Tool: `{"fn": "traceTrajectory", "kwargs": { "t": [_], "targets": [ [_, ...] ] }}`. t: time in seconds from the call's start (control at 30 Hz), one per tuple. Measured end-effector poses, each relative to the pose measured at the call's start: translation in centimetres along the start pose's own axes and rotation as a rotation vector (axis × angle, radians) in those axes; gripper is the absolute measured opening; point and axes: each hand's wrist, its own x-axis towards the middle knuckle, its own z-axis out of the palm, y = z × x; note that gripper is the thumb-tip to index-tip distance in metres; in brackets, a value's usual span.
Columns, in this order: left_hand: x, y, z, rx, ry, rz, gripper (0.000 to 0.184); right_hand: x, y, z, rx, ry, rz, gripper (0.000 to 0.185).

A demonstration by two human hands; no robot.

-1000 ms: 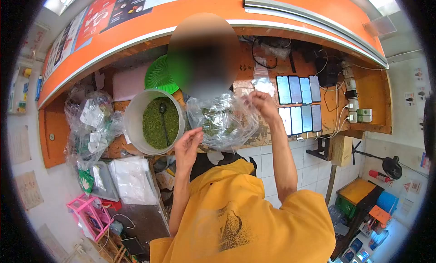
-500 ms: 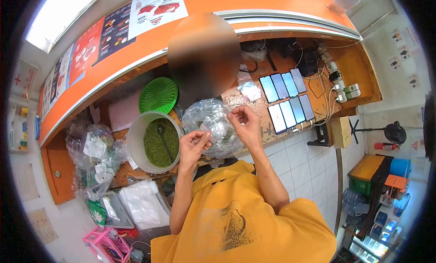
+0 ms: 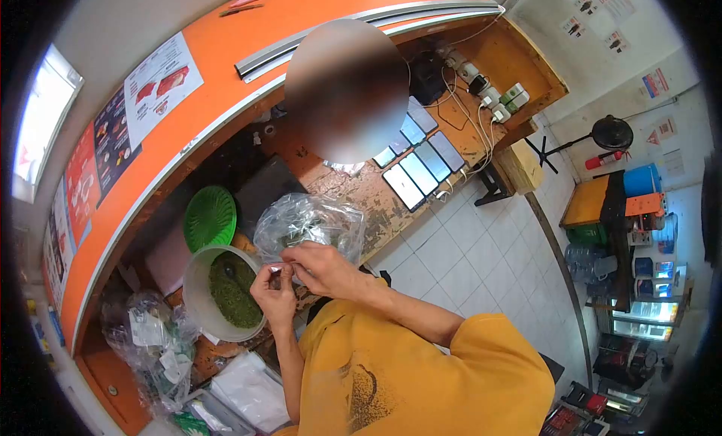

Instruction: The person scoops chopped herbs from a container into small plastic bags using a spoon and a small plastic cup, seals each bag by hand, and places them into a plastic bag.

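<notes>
My left hand (image 3: 274, 294) and my right hand (image 3: 325, 269) meet in front of me, fingertips pinched together. Between them is a small clear plastic bag (image 3: 277, 268) with a reddish edge, mostly covered by the fingers. Just beyond the hands lies a large clear plastic bag (image 3: 308, 219) with shiny small packets inside. To the left of my left hand stands a white round tub (image 3: 197, 289), holding chopped green herbs (image 3: 235, 300) and a dark spoon (image 3: 230, 271).
A green plastic basket (image 3: 210, 218) leans behind the tub. Several phones (image 3: 421, 173) lie in rows at the right, near power strips (image 3: 481, 86) and cables. At lower left are a bag of packets (image 3: 154, 334) and white plastic sheets (image 3: 248, 387).
My hands, apart before, have come together, the right one moving in to the left. The view has turned and shifted, so the counter appears tilted.
</notes>
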Motion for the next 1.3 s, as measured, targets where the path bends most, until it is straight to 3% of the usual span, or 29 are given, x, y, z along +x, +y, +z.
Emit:
{"fn": "traceTrajectory", "kwargs": {
  "t": [0.07,0.13,0.27,0.33,0.43,0.47,0.53,0.57,0.63,0.7,0.83,0.87,0.93,0.97,1.0,1.07,1.3],
  "targets": [
    [0.4,0.1,-0.1,0.133,-0.022,0.113,0.014,0.0,-0.1,0.1,-0.098,-0.005,-0.078,0.023],
    [0.6,0.1,-0.2,0.131,-0.053,0.191,0.012,-0.2,-0.8,0.1,0.078,0.018,0.148,0.024],
    [0.0,0.3,0.0,-0.168,-0.165,-0.038,0.014,-0.4,1.4,0.9,0.664,0.083,0.502,0.024],
    [-0.4,1.1,0.6,-0.305,-0.153,-0.206,0.017,-0.4,0.8,-0.4,0.495,0.027,0.498,0.021],
    [-0.2,-0.3,-0.1,-0.123,-0.047,-0.204,0.021,0.1,0.1,-1.2,0.336,-0.159,0.457,0.017],
    [-0.2,-0.3,0.0,0.054,-0.027,-0.063,0.022,0.0,0.1,-1.3,0.296,-0.238,0.438,0.015],
    [0.0,0.2,0.3,0.407,0.016,0.221,0.023,-0.2,0.9,0.0,-0.08,-0.098,0.207,0.014],
    [-0.1,0.5,0.4,0.457,0.014,0.249,0.022,-0.2,1.0,0.5,-0.263,-0.028,0.088,0.014],
    [-0.7,1.1,0.0,0.57,0.03,0.298,0.02,-0.3,1.5,1.4,-0.162,0.113,0.101,0.014],
    [-1.3,1.6,-0.5,0.489,0.022,0.209,0.022,-0.4,1.3,2.3,-0.063,0.139,0.144,0.013],
    [-2.4,0.7,-3.0,0.268,0.123,0.168,0.02,-0.3,0.3,2.4,0.234,-0.088,0.417,0.012],
    [-2.3,0.2,-3.7,0.159,0.163,0.154,0.014,-0.3,0.2,2.5,0.29,-0.117,0.4,0.01],
    [-2.8,0.8,-3.5,-0.368,0.209,-0.164,0.022,0.0,0.1,3.0,0.601,-0.17,0.572,0.01],
    [-3.0,0.5,-4.2,-0.485,0.196,-0.227,0.026,0.1,0.1,3.6,0.758,-0.217,0.664,0.01],
    [-3.3,0.2,-4.9,-0.601,0.191,-0.293,0.031,0.1,0.3,4.1,0.773,-0.253,0.62,0.014],
    [-4.5,-2.9,-7.2,-0.531,0.07,-0.271,0.036,1.0,-1.1,4.2,0.753,-0.247,0.64,0.016],
    [-5.7,1.1,-9.8,-0.232,0.246,-0.193,0.039,2.8,-1.6,7.3,0.57,-0.536,0.619,0.01]
  ]
}}
